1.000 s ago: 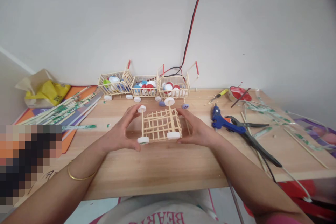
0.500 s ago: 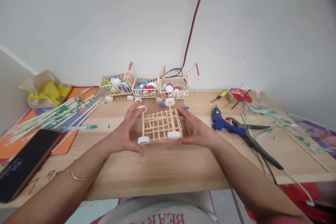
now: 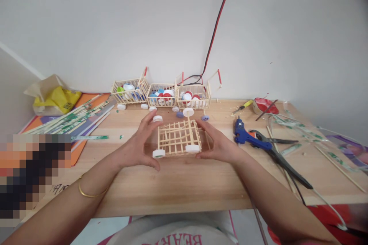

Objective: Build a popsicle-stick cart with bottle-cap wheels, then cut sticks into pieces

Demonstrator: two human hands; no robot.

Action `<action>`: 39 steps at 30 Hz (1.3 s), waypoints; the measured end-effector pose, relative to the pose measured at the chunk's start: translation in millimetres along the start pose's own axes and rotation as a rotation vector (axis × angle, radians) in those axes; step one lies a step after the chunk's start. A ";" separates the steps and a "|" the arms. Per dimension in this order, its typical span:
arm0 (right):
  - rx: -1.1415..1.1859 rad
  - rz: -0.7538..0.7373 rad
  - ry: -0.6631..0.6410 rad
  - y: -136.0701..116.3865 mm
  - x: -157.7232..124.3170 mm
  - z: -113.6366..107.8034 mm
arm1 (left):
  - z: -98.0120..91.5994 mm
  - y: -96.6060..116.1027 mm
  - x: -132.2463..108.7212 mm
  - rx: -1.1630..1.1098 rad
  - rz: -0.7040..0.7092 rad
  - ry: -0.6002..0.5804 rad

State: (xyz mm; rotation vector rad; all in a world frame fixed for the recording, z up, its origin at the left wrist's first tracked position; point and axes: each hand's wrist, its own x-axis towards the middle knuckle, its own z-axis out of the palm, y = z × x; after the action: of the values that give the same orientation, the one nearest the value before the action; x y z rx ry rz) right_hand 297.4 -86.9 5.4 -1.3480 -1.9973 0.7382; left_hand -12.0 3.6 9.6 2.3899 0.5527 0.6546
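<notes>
A small shopping cart made of thin wooden sticks (image 3: pixel 176 136) is tipped over in front of me, its lattice underside and white bottle-cap wheels facing me. My right hand (image 3: pixel 217 142) grips its right end, thumb low and fingers at the upper corner. On the other side, my left hand (image 3: pixel 138 143) is open, thumb and fingers spread around the left wheels; whether it touches them I cannot tell. Behind stand three similar carts, the left cart (image 3: pixel 129 91), the middle cart (image 3: pixel 161 95) and the right cart (image 3: pixel 193 97), filled with colored bottle caps.
A blue glue gun (image 3: pixel 244 134), black-handled cutters (image 3: pixel 287 164), a yellow knife (image 3: pixel 243 106) and a red bowl (image 3: pixel 265 106) lie to the right. Wooden sticks (image 3: pixel 69 120) and a yellow packet (image 3: pixel 61 99) are at the left. A cable (image 3: pixel 217 26) runs down the wall.
The whole view has shifted slightly, so things appear a little farther right. My hands and the cart keep nearly the same arrangement.
</notes>
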 end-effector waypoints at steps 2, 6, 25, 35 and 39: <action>-0.007 -0.003 0.001 0.5 -0.1 0.1 | 0.1 -0.6 -0.2 0.000 0.004 0.002; -0.016 -0.001 -0.005 2.2 -0.4 0.4 | -0.3 0.8 -0.2 0.001 -0.008 -0.031; -0.017 -0.016 0.001 1.1 0.2 -0.1 | 5.7 0.3 -0.9 0.041 0.033 -0.020; -0.011 -0.017 -0.001 0.0 0.6 -0.9 | 8.4 2.8 -0.5 0.065 0.031 0.001; -0.015 -0.030 0.005 1.8 0.5 0.3 | 9.5 3.0 -1.2 0.074 0.050 -0.011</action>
State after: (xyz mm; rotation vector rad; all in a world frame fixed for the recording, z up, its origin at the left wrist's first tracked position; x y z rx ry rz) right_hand 298.1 -85.8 4.0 -1.3243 -2.0179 0.7072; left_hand -6.9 -3.3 4.4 2.4818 0.5221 0.6529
